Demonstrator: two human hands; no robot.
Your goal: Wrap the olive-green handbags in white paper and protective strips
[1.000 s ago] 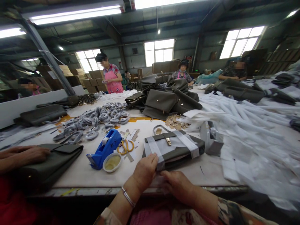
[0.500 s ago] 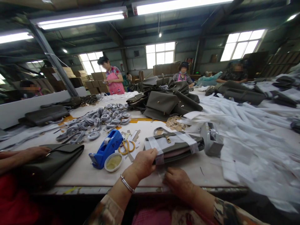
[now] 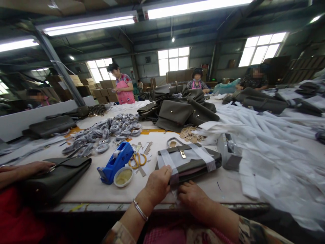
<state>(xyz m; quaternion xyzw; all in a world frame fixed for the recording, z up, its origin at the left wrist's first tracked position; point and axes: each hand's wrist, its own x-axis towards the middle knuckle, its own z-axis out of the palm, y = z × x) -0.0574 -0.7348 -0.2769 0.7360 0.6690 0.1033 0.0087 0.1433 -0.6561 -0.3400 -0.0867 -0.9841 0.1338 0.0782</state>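
A dark green handbag (image 3: 189, 166) with a gold clasp lies on the table, white strips wrapped over its flap at both sides. At its lower left corner, my left hand (image 3: 158, 183) is closed on the bag, a silver bangle on the wrist. My right hand (image 3: 192, 196) rests just below the bag's front edge with its fingers bent; clear film shows between the two hands, and what the right fingers hold is hidden. A grey tape dispenser (image 3: 230, 152) stands right of the bag. To the left are a blue tape dispenser (image 3: 116, 162), yellow-handled scissors (image 3: 137, 160) and a small white bowl (image 3: 123, 177).
Dark bags (image 3: 175, 113) are piled mid-table, beside wrapped ring-shaped coils (image 3: 114, 128). White sheets (image 3: 264, 135) cover the right side. A co-worker's hand (image 3: 38, 167) rests on another dark bag (image 3: 58, 176) at the left. Other people stand or sit behind the table.
My left hand has shifted slightly down and right along the bag's corner. My right hand has moved slightly nearer the bag's lower edge. The bag has barely moved.
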